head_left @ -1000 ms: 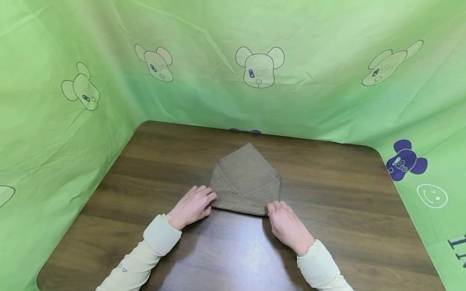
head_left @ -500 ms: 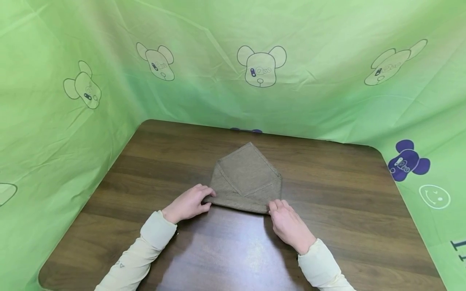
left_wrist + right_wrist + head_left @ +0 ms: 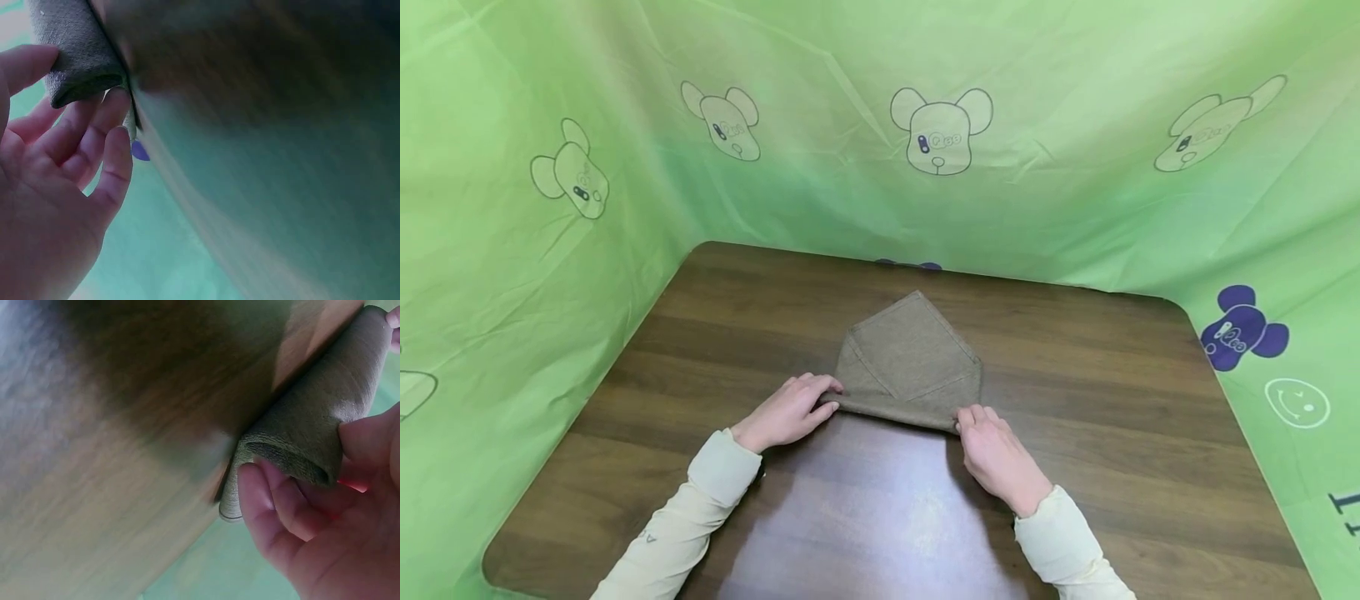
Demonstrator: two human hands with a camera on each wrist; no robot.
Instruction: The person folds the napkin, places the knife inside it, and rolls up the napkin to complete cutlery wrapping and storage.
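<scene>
A folded grey-brown cloth [image 3: 913, 350] lies on the table, its stitched seams forming a pointed flap that faces the far side. Its near edge is rolled over into a thick fold. At the left end of that fold, my left hand [image 3: 790, 410] pinches the cloth; the left wrist view shows the thumb on one side of the rolled cloth [image 3: 78, 50] and fingers at its open end. My right hand [image 3: 997, 454] grips the fold's right end. In the right wrist view its thumb presses the rolled cloth [image 3: 306, 425] while the other fingers curl under the end.
The dark wood table [image 3: 1120, 400] has rounded corners and carries a glare patch near its front. Green fabric sheets [image 3: 820, 183] printed with bear heads hang close behind its back edge and along both sides.
The cloth's near edge has been rolled a little farther away from me, narrowing the part below the flap. My left hand has shifted slightly forward; the right has moved only a little.
</scene>
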